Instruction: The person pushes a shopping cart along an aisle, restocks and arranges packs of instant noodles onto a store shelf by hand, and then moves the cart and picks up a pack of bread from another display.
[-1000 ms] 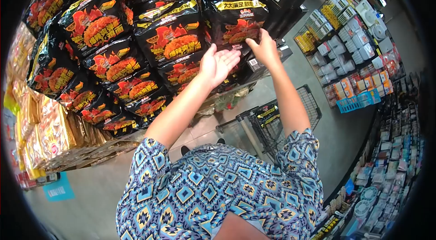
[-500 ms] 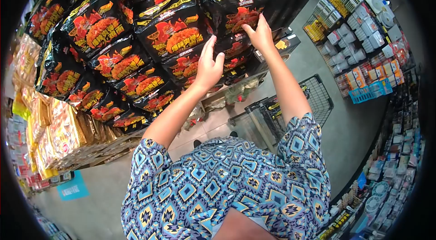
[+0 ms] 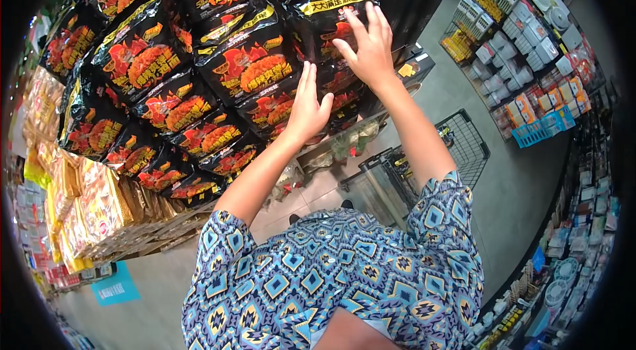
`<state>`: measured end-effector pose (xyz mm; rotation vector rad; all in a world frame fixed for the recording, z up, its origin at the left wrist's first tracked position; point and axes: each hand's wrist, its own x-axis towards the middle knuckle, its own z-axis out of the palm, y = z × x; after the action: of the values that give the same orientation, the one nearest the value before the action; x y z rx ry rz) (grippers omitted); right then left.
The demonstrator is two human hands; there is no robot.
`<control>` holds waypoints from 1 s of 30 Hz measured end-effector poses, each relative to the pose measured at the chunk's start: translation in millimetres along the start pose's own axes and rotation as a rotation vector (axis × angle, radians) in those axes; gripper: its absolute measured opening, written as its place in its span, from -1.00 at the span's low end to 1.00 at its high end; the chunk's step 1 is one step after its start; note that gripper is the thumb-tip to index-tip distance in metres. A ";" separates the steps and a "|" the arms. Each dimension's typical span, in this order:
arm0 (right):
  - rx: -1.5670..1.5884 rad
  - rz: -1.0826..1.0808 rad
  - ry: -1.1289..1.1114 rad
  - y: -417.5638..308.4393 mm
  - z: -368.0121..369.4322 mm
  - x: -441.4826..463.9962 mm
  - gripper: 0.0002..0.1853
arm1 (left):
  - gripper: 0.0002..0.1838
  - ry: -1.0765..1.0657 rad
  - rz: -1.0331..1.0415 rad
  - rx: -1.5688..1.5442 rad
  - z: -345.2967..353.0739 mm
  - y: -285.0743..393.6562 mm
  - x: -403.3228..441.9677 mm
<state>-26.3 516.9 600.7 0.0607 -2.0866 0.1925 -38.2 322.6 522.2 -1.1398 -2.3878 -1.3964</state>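
Note:
Black noodle bags (image 3: 255, 62) with red and yellow print are stacked in rows on a display. My right hand (image 3: 371, 49) lies over the front of the bag at the right end (image 3: 324, 22), fingers spread and pointing up towards its yellow strip. That hand covers much of the bag's picture. My left hand (image 3: 309, 106) is at the left side of the same column, its fingers straight and held together, thumb apart. Its fingertips are at the gap between two bags; I cannot tell if they touch. Neither hand grips anything.
Gold-wrapped packs (image 3: 99, 207) are piled at the left. A shopping cart (image 3: 464, 148) stands on the floor to the right of the display. Across the aisle are racks of goods (image 3: 523, 45) with a blue basket (image 3: 543, 126). A blue floor sign (image 3: 116, 287) lies lower left.
My right hand has moved from the bag's right edge onto its front, fingers now more spread. My left hand has shifted slightly down. The whole view has shifted slightly.

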 end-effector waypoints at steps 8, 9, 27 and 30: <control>-0.032 -0.207 -0.165 2.3 26.0 27.8 -0.33 | -0.19 0.000 0.003 -0.028 -4.2 0.5 2.1; -0.047 -0.210 -0.186 2.8 27.1 28.1 -0.32 | -0.19 0.005 0.002 -0.030 -5.4 1.2 1.6; -0.357 -0.380 -0.593 49.3 1.3 86.4 -0.10 | -0.22 0.124 0.436 0.886 -69.9 46.0 132.1; -0.257 -0.360 -0.542 56.0 7.1 77.2 -0.10 | -0.29 0.145 0.480 0.887 -66.6 38.0 128.8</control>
<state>-77.9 573.7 657.7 0.3630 -2.5723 -0.3483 -118.4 349.0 646.1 -1.1453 -2.0340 -0.1973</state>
